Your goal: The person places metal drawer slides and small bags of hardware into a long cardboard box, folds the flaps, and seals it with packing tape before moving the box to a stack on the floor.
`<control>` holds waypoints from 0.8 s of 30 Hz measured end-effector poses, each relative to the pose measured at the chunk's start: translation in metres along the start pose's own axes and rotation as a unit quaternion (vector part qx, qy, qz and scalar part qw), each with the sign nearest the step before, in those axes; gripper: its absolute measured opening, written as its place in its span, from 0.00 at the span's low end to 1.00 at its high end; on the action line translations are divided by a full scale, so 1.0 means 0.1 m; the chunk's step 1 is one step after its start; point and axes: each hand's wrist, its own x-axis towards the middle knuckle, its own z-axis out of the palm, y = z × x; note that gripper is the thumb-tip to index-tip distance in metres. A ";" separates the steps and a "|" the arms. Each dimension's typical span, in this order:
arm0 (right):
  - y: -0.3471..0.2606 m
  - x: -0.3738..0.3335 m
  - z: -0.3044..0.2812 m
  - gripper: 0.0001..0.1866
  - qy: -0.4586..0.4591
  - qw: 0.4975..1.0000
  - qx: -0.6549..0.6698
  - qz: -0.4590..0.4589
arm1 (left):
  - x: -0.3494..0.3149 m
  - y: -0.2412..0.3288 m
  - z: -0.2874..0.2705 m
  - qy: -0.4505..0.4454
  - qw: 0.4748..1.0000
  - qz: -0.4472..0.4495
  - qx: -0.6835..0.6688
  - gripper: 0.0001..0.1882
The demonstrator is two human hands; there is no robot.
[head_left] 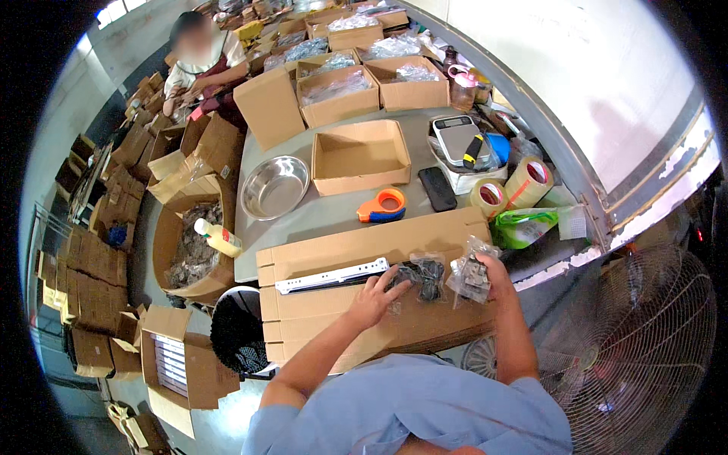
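My right hand point(494, 277) is closed on a clear plastic bag of small grey metal pieces point(472, 277), raised at the right of a flat cardboard stack point(447, 321). My left hand point(371, 302) rests lower on the cardboard with its fingers spread. Its fingertips lie by the right end of a long white slotted rail point(332, 276) and a bag of small dark parts, which they partly cover. Just below the white rail runs a black strip. Between my hands sits a clear bag with a bundle of black parts point(430, 279).
Beyond the cardboard are a steel bowl point(276, 186), an open box point(361, 161), an orange tape dispenser point(384, 205), a phone point(437, 189), tape rolls point(528, 183) and a scale point(459, 139). A caged fan point(629, 349) stands right. Another person point(201, 68) works far left.
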 end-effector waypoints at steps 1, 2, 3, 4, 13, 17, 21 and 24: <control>-0.01 0.15 -0.06 0.15 -0.001 0.997 -0.071 -0.034 | 0.08 0.03 -0.03 -0.026 1.000 -0.009 0.007 0.35; 0.02 0.34 -0.15 0.16 -0.005 0.987 -0.143 -0.069 | 0.13 0.07 0.02 -0.025 1.000 -0.013 0.008 0.35; 0.06 0.56 -0.38 0.17 -0.015 0.973 -0.205 -0.107 | 0.20 0.12 0.10 -0.021 0.999 -0.035 -0.018 0.34; 0.09 0.78 -0.61 0.17 -0.019 0.953 -0.265 -0.146 | 0.27 0.15 0.22 -0.018 0.997 -0.057 -0.044 0.33; -0.18 0.33 -0.42 0.19 -0.105 0.961 0.154 -0.204 | 0.27 0.31 0.46 0.101 0.962 -0.170 -0.190 0.29; -0.07 0.10 -0.49 0.16 -0.062 0.976 0.119 -0.169 | -0.09 0.19 0.46 0.185 0.969 -0.111 -0.120 0.33; 0.19 -0.15 0.02 0.17 0.022 0.968 -0.185 -0.167 | -0.72 0.04 0.24 0.038 0.990 -0.109 -0.084 0.41; 0.56 -0.03 0.13 0.17 -0.012 0.912 -0.375 -0.166 | -0.98 0.11 -0.23 -0.098 0.991 -0.093 -0.001 0.45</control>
